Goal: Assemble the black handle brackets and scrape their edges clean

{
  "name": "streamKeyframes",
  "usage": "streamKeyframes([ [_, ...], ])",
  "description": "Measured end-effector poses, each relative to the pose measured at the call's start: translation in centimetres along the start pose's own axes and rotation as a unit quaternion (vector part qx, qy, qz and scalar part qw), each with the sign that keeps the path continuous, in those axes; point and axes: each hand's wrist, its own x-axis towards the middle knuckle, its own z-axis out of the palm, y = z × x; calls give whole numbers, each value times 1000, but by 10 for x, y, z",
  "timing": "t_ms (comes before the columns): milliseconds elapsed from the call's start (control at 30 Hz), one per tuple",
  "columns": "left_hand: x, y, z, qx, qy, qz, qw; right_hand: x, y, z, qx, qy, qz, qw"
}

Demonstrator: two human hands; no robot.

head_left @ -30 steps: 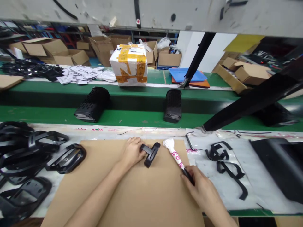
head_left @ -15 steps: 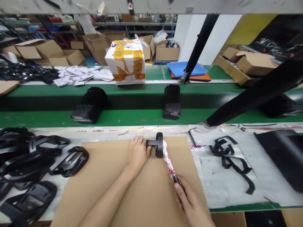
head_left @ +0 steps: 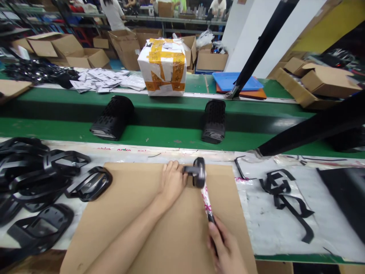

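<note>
My left hand (head_left: 172, 182) is closed round the thin end of a black plastic part (head_left: 199, 173), which stands on edge over a brown cardboard sheet (head_left: 137, 228). My right hand (head_left: 224, 241) grips the dark handle of a tool (head_left: 207, 201) whose shaft is wrapped in white and pink film. The top of that tool meets the right side of the black part or lies behind it; its tip is hidden. Several black plastic frames (head_left: 42, 224) lie in a pile left of the cardboard.
Black strips (head_left: 285, 194) and a hex key (head_left: 241, 167) lie right of the cardboard. A slanting black post (head_left: 308, 125) rises at the right. Black perforated units (head_left: 213, 121) and a taped white box (head_left: 163, 68) stand further back.
The view has shifted, so the scene sits further right and people show at the back. The tool's white tip, visible before beside the black part, is now hidden. Both hands keep their grips.
</note>
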Motion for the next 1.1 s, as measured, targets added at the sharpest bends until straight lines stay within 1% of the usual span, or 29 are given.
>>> streamKeyframes([
  [33,0,0,0,0,-1,0,1000,1,-1,3,2,-19,20,1000],
  [67,0,0,0,1,-1,0,1000,1,-2,5,16,-25,36,999],
  [100,-1,0,1,1,-2,0,1000,1,-4,5,36,-16,49,998],
  [200,-1,0,0,0,-2,-4,1000,-1,-6,4,72,57,64,994],
  [233,-1,0,0,-2,-1,-6,1000,-1,-6,4,67,67,67,993],
  [267,-2,0,-1,-5,0,-6,1000,-1,-7,5,54,59,67,995],
  [367,-2,0,-2,-14,7,-7,1000,2,-15,5,6,-13,51,999],
  [400,-2,-1,-3,-16,9,-7,1000,2,-20,5,-1,-26,47,999],
  [433,-2,-1,-3,-16,9,-7,1000,2,-26,4,3,-22,44,999],
  [500,-1,-1,-2,-13,9,-9,1000,-1,-37,5,34,24,44,998],
  [567,-1,-1,0,-7,9,-13,1000,-6,-42,7,68,68,42,995],
  [600,-1,-2,0,-6,9,-14,1000,-7,-42,9,71,72,44,994],
  [633,-1,-2,0,-7,8,-12,1000,-7,-40,10,58,58,48,995],
  [733,-3,-4,0,-12,8,-8,1000,0,-32,4,-15,-37,60,997],
  [767,-3,-5,-1,-11,11,-7,1000,5,-31,-1,-34,-54,50,997],
  [800,-3,-5,-1,-9,14,-6,1000,10,-30,-7,-47,-57,28,997],
  [867,-1,-4,0,-6,19,-2,1000,22,-29,-20,-73,-47,-30,996],
  [933,4,0,3,-10,16,5,1000,33,-26,-30,-114,-46,-92,988],
  [1000,10,4,6,-23,11,8,1000,43,-19,-33,-144,-47,-143,978],
  [1100,20,10,9,-57,27,12,998,49,-5,-32,-142,-30,-190,971],
])
